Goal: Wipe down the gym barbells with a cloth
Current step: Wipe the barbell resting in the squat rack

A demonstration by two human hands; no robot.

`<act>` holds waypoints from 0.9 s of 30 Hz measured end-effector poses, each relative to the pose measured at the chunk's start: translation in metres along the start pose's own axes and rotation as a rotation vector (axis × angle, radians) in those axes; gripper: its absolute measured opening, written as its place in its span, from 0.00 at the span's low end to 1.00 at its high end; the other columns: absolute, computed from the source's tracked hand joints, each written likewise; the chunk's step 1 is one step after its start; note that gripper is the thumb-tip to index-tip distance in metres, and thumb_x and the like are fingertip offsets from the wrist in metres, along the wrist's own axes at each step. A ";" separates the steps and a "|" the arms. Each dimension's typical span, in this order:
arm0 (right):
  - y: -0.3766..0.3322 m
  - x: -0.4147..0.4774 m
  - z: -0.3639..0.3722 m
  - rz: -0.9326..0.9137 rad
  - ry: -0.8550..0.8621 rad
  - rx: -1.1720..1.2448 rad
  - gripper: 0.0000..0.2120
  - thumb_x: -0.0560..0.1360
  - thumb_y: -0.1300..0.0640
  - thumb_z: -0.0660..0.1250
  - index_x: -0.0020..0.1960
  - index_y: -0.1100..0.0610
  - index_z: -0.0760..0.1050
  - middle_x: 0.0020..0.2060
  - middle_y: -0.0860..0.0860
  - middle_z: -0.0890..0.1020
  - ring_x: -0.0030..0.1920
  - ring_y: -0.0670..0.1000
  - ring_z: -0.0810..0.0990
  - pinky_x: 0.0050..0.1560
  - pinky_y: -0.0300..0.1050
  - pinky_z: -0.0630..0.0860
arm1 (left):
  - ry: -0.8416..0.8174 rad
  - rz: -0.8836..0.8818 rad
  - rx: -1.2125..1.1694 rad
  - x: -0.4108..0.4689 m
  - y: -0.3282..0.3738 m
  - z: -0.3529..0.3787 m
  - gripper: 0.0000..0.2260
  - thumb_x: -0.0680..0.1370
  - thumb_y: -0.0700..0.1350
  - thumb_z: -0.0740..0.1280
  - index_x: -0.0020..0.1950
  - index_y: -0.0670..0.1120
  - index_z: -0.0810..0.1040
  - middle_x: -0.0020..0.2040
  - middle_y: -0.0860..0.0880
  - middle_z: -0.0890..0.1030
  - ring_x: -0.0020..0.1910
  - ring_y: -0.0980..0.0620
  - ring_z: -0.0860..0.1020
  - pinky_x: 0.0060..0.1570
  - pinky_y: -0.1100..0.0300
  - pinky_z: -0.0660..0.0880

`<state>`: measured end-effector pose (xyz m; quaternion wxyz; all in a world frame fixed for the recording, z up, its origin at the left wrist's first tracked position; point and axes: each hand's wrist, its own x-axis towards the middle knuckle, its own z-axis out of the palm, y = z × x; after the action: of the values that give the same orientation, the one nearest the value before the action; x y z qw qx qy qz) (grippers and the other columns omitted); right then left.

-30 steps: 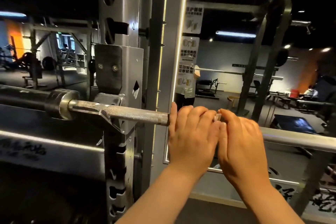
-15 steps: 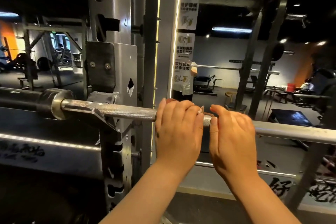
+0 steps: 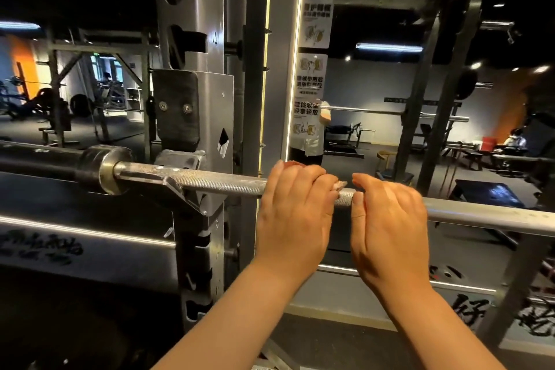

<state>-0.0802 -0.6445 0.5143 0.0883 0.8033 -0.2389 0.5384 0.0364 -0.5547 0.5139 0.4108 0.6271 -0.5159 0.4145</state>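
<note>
The steel rack upright (image 3: pixel 192 24) fills the left-centre of the view. The barbell (image 3: pixel 222 186) lies level across its hook (image 3: pixel 183 189), running from the thick sleeve (image 3: pixel 60 159) on the left out past the right edge of the frame.

The bar is likely heavy and rigid, and since it is seated in the hook it should stay put under rubbing. Its knurled stretch looks rough enough to snag fabric, while the smooth stretch to the right would probably let a wipe slide freely. The shaft seems the sensible place to take hold, away from the hook.

The left hand (image 3: pixel 295 213) curls its fingers over the top of the shaft and presses the cloth (image 3: pixel 340 185) against it. The right hand (image 3: pixel 389 219) sits just beside it, fingers hooked over the bar, thumb lying along the near side.

Only a small pale corner of the cloth pokes out between the hands, so its size and material cannot be judged. Both ends of the bar are cut off, and the far side of the shaft under the fingers is hidden.
</note>
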 end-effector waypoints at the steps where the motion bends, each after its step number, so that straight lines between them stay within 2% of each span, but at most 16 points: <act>1: 0.000 0.000 0.000 -0.006 0.009 -0.002 0.18 0.84 0.52 0.54 0.66 0.58 0.76 0.53 0.54 0.82 0.56 0.55 0.77 0.65 0.56 0.69 | -0.012 -0.002 0.029 0.000 -0.007 -0.005 0.10 0.85 0.47 0.61 0.63 0.48 0.80 0.60 0.51 0.79 0.64 0.50 0.75 0.79 0.45 0.54; 4: -0.001 0.001 -0.001 -0.011 0.013 -0.001 0.17 0.84 0.52 0.55 0.65 0.58 0.77 0.51 0.54 0.82 0.54 0.56 0.77 0.63 0.55 0.69 | 0.069 -0.153 0.028 -0.002 -0.020 -0.012 0.13 0.86 0.50 0.57 0.62 0.49 0.79 0.59 0.53 0.78 0.64 0.51 0.74 0.80 0.45 0.47; 7: -0.003 0.001 -0.002 0.021 -0.011 0.019 0.18 0.84 0.52 0.54 0.65 0.57 0.76 0.51 0.53 0.82 0.55 0.56 0.77 0.64 0.56 0.68 | 0.148 -0.278 -0.057 0.002 -0.003 -0.003 0.15 0.86 0.48 0.54 0.58 0.47 0.80 0.58 0.51 0.79 0.65 0.49 0.73 0.80 0.43 0.45; 10: -0.007 0.003 -0.003 0.057 -0.030 0.051 0.19 0.85 0.51 0.52 0.65 0.56 0.77 0.51 0.52 0.83 0.56 0.56 0.78 0.65 0.56 0.67 | 0.112 -0.203 -0.108 0.004 0.017 0.007 0.14 0.85 0.46 0.56 0.57 0.46 0.81 0.58 0.49 0.79 0.63 0.48 0.75 0.80 0.43 0.49; 14: -0.007 0.003 -0.005 0.064 -0.061 0.029 0.20 0.84 0.49 0.51 0.65 0.57 0.77 0.51 0.54 0.83 0.55 0.57 0.78 0.66 0.57 0.66 | -0.026 -0.022 -0.063 -0.002 -0.007 -0.004 0.12 0.85 0.46 0.59 0.63 0.48 0.80 0.62 0.51 0.78 0.66 0.49 0.74 0.80 0.45 0.50; 18: -0.010 0.006 -0.007 0.073 -0.053 -0.008 0.20 0.84 0.50 0.52 0.64 0.58 0.77 0.49 0.54 0.83 0.51 0.59 0.78 0.62 0.58 0.69 | 0.061 -0.178 -0.080 -0.005 -0.021 -0.008 0.16 0.87 0.51 0.53 0.63 0.50 0.79 0.64 0.53 0.78 0.70 0.51 0.72 0.80 0.42 0.44; 21: -0.019 0.017 -0.007 0.080 -0.043 -0.038 0.18 0.84 0.52 0.52 0.61 0.58 0.77 0.43 0.54 0.83 0.45 0.59 0.80 0.58 0.58 0.72 | 0.121 -0.275 -0.157 -0.004 -0.002 0.000 0.15 0.87 0.48 0.53 0.61 0.49 0.79 0.64 0.52 0.77 0.72 0.49 0.69 0.80 0.41 0.42; 24: -0.027 0.026 -0.005 0.043 -0.047 -0.071 0.17 0.83 0.53 0.54 0.58 0.58 0.79 0.39 0.53 0.83 0.40 0.58 0.81 0.53 0.56 0.75 | 0.104 -0.213 -0.134 -0.012 0.001 0.006 0.15 0.86 0.47 0.53 0.64 0.49 0.77 0.67 0.51 0.74 0.76 0.48 0.65 0.80 0.43 0.41; 27: -0.030 0.022 -0.002 0.037 0.000 -0.098 0.18 0.84 0.53 0.54 0.59 0.59 0.80 0.38 0.54 0.84 0.39 0.59 0.81 0.50 0.56 0.74 | 0.106 -0.072 -0.082 -0.031 -0.014 0.009 0.17 0.83 0.42 0.59 0.72 0.49 0.72 0.74 0.51 0.69 0.80 0.47 0.60 0.80 0.44 0.44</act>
<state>-0.0609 -0.6243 0.5385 0.1177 0.7935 -0.2796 0.5276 0.0468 -0.5524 0.4808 0.4776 0.6048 -0.4873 0.4106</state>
